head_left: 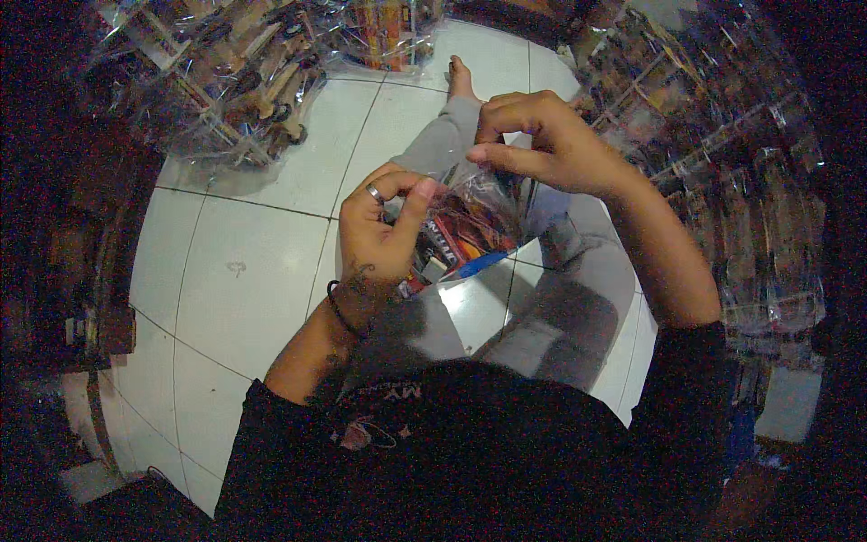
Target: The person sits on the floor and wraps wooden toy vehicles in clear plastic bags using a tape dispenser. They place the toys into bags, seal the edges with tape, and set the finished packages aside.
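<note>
My left hand [379, 221], with a ring and a dark wristband, pinches a clear plastic bag [483, 194] between thumb and fingers. Inside the bag, a flat item with a red, orange and black printed cover [470, 230] shows through, and a blue strip [483, 264] runs along its lower edge. Above and to the right of the bag, my right hand [555, 144] is closed in a pinch, thumb tip near the fingertips. Whatever thin thing those fingers hold is too small to make out. The bag hangs over the gap between my legs.
I sit on a white tiled floor [244, 271] with my grey-trousered legs [560, 325] out in front. Plastic-wrapped stacks stand at the far left [244, 99] and along the right [722, 163]. Another wrapped bundle with an orange front [384, 36] is at the far middle.
</note>
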`<state>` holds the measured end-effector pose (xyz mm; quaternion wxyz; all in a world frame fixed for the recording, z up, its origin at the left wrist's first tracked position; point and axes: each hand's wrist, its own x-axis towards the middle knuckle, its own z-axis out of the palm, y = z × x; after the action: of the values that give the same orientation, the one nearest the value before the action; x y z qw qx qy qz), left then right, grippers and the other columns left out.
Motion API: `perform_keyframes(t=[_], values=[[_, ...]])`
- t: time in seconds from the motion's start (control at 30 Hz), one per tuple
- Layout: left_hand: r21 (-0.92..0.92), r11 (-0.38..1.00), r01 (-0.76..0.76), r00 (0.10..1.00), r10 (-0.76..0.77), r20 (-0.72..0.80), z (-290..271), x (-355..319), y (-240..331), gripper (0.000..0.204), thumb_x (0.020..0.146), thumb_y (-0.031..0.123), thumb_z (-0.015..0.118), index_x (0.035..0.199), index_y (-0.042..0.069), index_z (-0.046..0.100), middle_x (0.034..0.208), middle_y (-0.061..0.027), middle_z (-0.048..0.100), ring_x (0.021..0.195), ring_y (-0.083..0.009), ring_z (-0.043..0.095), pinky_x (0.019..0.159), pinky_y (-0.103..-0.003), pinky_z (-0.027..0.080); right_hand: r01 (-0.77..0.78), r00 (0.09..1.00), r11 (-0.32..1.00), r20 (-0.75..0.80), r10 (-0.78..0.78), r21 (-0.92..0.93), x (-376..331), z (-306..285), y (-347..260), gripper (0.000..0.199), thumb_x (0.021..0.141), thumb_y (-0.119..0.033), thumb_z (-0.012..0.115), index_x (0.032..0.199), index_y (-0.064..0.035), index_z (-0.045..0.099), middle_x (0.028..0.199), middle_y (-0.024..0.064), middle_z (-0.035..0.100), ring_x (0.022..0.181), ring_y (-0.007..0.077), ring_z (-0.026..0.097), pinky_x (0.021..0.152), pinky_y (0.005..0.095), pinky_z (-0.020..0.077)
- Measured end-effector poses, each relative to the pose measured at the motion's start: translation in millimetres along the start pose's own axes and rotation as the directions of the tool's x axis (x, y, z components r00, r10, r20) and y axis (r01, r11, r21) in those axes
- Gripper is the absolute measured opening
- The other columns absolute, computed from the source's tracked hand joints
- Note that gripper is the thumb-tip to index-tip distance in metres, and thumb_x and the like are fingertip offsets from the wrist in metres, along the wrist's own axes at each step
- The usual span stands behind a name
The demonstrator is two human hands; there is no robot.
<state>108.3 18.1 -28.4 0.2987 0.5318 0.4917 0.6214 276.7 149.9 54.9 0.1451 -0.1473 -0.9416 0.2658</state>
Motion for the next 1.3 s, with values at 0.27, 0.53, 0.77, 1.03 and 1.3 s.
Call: perform_keyframes(t=[0.27, 0.53, 0.77, 1.03, 1.3], values=[[-0.096, 0.991, 0.096, 0.992, -0.103, -0.072, 7.8, 6.2, 4.7, 0.014, 0.088, 0.011, 0.060, 0.080, -0.001, 0.059, 0.081, -0.0057, 0.059, 0.079, -0.0131, 0.055, 0.075, -0.027, 0.044, 0.379, 0.920, 0.775, 0.114, -0.375, -0.506, 6.1, -2.6, -5.6, 0.034, 0.071, -0.018, 0.072, 0.102, -0.0068, 0.063, 0.104, 0.0087, 0.061, 0.094, 0.0283, 0.058, 0.085, 0.0376, 0.0446], [0.189, 0.968, -0.163, 0.987, 0.160, 0.028, 1.6, 16.7, 1.8, 0.009, 0.083, 0.009, 0.062, 0.083, 0.001, 0.059, 0.082, -0.0080, 0.058, 0.079, -0.0170, 0.056, 0.076, -0.030, 0.044, 0.353, 0.933, 0.904, 0.022, -0.358, -0.242, 19.3, -6.5, 8.1, 0.021, 0.075, -0.016, 0.070, 0.092, -0.0048, 0.064, 0.097, 0.0074, 0.062, 0.092, 0.0280, 0.058, 0.082, 0.0381, 0.0440], [0.210, 0.965, -0.155, 0.988, 0.152, 0.032, 2.5, 17.6, 0.1, 0.011, 0.083, 0.011, 0.063, 0.084, 0.001, 0.059, 0.087, -0.0095, 0.060, 0.085, -0.0189, 0.057, 0.080, -0.030, 0.043, 0.257, 0.964, 0.952, 0.111, -0.241, -0.165, 12.3, 2.1, 11.6, 0.016, 0.078, -0.017, 0.068, 0.083, -0.0028, 0.063, 0.087, 0.0086, 0.061, 0.090, 0.0269, 0.057, 0.082, 0.0378, 0.0428], [0.067, 0.998, -0.021, 0.985, 0.010, 0.172, -4.3, 27.5, 1.3, 0.015, 0.085, 0.013, 0.062, 0.090, -0.001, 0.062, 0.091, -0.0095, 0.062, 0.090, -0.0175, 0.058, 0.083, -0.031, 0.043, 0.235, 0.972, 0.963, 0.031, -0.233, -0.130, 9.7, 5.8, 11.3, 0.019, 0.077, -0.019, 0.069, 0.088, -0.0043, 0.063, 0.092, 0.0084, 0.061, 0.092, 0.0265, 0.056, 0.084, 0.0401, 0.0419], [0.020, 0.986, 0.165, 0.969, -0.165, 0.184, -5.7, 27.2, 13.1, 0.020, 0.087, 0.020, 0.061, 0.089, 0.001, 0.063, 0.088, -0.0062, 0.064, 0.092, -0.0136, 0.057, 0.081, -0.029, 0.045, 0.428, 0.886, 0.718, 0.095, -0.455, -0.550, 2.0, 10.4, 3.8, 0.021, 0.072, -0.019, 0.069, 0.089, -0.0073, 0.062, 0.090, 0.0035, 0.058, 0.094, 0.0232, 0.054, 0.088, 0.0403, 0.0392]])
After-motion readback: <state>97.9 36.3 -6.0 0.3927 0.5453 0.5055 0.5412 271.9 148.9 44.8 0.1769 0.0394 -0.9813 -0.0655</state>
